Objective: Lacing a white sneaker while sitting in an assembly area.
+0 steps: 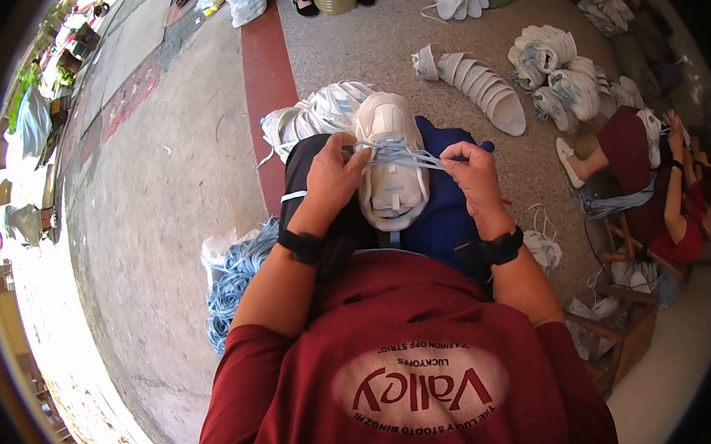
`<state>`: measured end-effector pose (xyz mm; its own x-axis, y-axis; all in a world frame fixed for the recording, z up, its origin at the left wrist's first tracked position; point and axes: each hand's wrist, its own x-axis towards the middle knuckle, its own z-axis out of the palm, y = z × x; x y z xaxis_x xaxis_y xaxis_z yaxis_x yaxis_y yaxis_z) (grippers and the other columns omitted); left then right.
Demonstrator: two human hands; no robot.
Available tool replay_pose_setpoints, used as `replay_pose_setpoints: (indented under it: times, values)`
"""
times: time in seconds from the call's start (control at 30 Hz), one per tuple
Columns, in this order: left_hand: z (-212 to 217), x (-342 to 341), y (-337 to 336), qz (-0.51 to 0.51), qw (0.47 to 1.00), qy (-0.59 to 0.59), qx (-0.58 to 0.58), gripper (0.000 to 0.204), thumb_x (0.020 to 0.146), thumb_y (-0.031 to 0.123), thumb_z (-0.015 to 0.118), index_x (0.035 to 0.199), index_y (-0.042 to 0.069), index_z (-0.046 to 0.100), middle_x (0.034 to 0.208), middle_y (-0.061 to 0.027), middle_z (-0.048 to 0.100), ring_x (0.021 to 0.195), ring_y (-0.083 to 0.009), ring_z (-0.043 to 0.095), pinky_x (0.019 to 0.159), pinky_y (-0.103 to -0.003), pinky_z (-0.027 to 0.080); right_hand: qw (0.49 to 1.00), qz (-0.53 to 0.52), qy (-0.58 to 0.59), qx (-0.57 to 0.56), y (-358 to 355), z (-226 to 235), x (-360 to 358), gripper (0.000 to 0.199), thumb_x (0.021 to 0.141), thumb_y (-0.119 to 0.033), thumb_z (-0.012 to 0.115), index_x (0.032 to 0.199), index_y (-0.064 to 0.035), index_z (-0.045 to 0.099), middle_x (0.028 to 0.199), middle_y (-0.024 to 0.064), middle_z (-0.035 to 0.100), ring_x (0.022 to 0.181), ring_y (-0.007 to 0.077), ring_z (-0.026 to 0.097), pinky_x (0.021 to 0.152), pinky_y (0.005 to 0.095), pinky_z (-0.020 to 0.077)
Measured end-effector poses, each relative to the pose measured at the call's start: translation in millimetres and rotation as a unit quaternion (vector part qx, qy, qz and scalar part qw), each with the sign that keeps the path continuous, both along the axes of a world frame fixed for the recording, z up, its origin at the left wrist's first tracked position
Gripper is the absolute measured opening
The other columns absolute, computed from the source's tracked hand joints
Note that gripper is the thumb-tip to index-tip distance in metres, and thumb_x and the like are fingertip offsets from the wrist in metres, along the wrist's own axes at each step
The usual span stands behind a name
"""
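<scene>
A white sneaker (392, 192) rests across my lap, its toe pointing away from me. Pale blue shoelaces (404, 152) cross over its upper and stretch out to both sides. At the shoe's left edge, my left hand (335, 175) is closed, pinching the lace between thumb and fingers. On the other side my right hand (477, 180) pinches lace strands, drawn taut to the right of the shoe. The lace ends inside my fingers are hidden.
Just beyond the sneaker lies a stack of white shoe parts (311, 120). A pile of blue laces (242, 280) sits at my left. Nested white uppers (481, 91) and a heap of white shoes (561, 74) lie right. A person in dark red (677, 221) sits at far right.
</scene>
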<state>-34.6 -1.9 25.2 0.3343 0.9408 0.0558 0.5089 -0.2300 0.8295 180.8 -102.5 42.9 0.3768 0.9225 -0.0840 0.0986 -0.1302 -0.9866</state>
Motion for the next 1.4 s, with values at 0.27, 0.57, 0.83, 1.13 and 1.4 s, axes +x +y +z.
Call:
replay_pose_setpoints:
  times: [0.27,0.57,0.83,1.13,1.4]
  values:
    - [-6.4,-142.3,-1.1,0.218,0.914,-0.326,-0.103,0.008,0.080,0.001,0.062,0.082,0.007,0.058,0.067,0.0037,0.055,0.052,-0.0021,0.042,0.048,-0.018,0.030,0.931,-0.261,0.251,0.046,-66.5,-18.6,88.0,0.018,0.066,0.011,0.052,0.075,-0.0054,0.053,0.057,-0.0041,0.041,0.043,0.0046,0.034,0.040,0.0177,0.0256]
    - [46.2,-141.5,-18.6,-0.040,0.991,-0.031,0.126,0.008,0.076,0.002,0.068,0.081,-0.001,0.062,0.070,-0.0034,0.058,0.065,-0.0119,0.053,0.059,-0.024,0.043,0.937,0.077,-0.337,0.051,-88.8,48.2,70.5,0.006,0.081,-0.007,0.058,0.079,-0.0009,0.059,0.061,0.0031,0.050,0.050,0.0123,0.044,0.049,0.0271,0.0349]
    - [3.4,-215.9,-11.0,0.022,0.992,-0.071,0.105,0.011,0.072,-0.005,0.067,0.080,0.002,0.063,0.071,-0.0058,0.060,0.066,-0.0145,0.056,0.059,-0.025,0.044,0.930,0.001,-0.367,-0.001,-141.8,53.5,118.8,0.023,0.081,-0.014,0.064,0.068,0.0016,0.053,0.056,0.0052,0.047,0.052,0.0136,0.042,0.049,0.0290,0.0334]
    - [10.4,-264.4,-7.7,0.073,0.992,-0.100,0.003,0.005,0.077,0.000,0.066,0.073,0.003,0.065,0.069,0.0020,0.060,0.067,-0.0062,0.052,0.062,-0.022,0.042,0.936,-0.020,-0.351,0.002,-166.8,51.4,142.8,0.020,0.078,-0.009,0.063,0.066,0.0020,0.051,0.056,0.0020,0.045,0.054,0.0084,0.040,0.049,0.0260,0.0330]
    - [-33.2,-405.1,-36.7,0.227,0.971,0.001,-0.076,0.002,0.077,0.005,0.066,0.078,0.003,0.067,0.067,0.0017,0.061,0.062,-0.0071,0.050,0.059,-0.023,0.042,0.924,-0.093,-0.331,-0.166,-287.6,-3.8,222.6,0.020,0.077,-0.009,0.059,0.065,0.0014,0.048,0.060,-0.0010,0.045,0.059,0.0064,0.040,0.052,0.0266,0.0341]
